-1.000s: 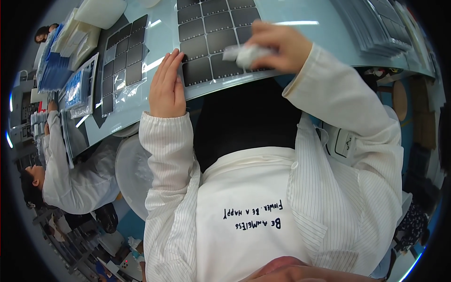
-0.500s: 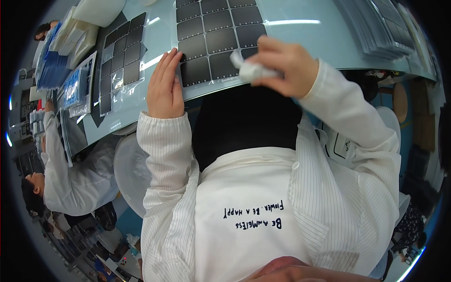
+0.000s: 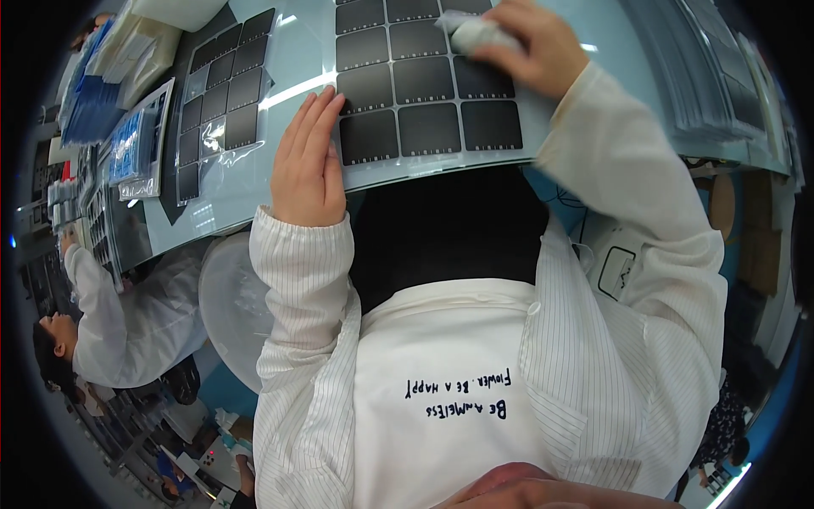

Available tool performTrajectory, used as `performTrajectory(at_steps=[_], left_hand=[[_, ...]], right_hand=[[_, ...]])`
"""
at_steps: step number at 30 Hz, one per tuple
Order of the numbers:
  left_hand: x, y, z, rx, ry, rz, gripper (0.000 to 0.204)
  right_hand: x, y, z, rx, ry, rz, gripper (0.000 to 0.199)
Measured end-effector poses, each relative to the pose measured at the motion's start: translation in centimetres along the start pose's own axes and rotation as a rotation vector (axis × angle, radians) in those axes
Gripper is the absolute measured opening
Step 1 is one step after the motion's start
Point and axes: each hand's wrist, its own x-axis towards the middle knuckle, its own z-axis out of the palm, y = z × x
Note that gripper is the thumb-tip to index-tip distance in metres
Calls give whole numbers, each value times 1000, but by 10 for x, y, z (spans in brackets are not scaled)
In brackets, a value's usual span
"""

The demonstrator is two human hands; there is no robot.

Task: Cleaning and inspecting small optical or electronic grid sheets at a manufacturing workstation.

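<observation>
A sheet of dark square panels [image 3: 428, 127] lies on the pale blue table [image 3: 280, 68] in front of me. My left hand [image 3: 307, 161] rests flat with fingers together on the sheet's left edge, pressing it down. My right hand [image 3: 534, 42] is closed on a crumpled white wipe [image 3: 475, 32] and presses it on the panels at the sheet's upper right. Both arms wear white pinstriped sleeves.
A second sheet of dark squares [image 3: 222, 93] under clear film lies to the left. Blue and white packets [image 3: 102, 76] are stacked at the far left. Grey sheet stacks [image 3: 721, 85] sit on the right. A person in a white coat [image 3: 119, 314] works at the left.
My right hand has moved the wipe up and away across the panels, from the sheet's near rows toward its far rows. My left hand has stayed on the sheet's left edge.
</observation>
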Motion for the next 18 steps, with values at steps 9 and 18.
performTrajectory(at_steps=[9, 18], left_hand=[[1, 3, -8, 64, -49, -24, 56], [10, 7, -9, 71, -52, -69, 55]], right_hand=[[-3, -67, 20, 178, -264, -149, 28], [24, -52, 40, 87, -245, -119, 30]])
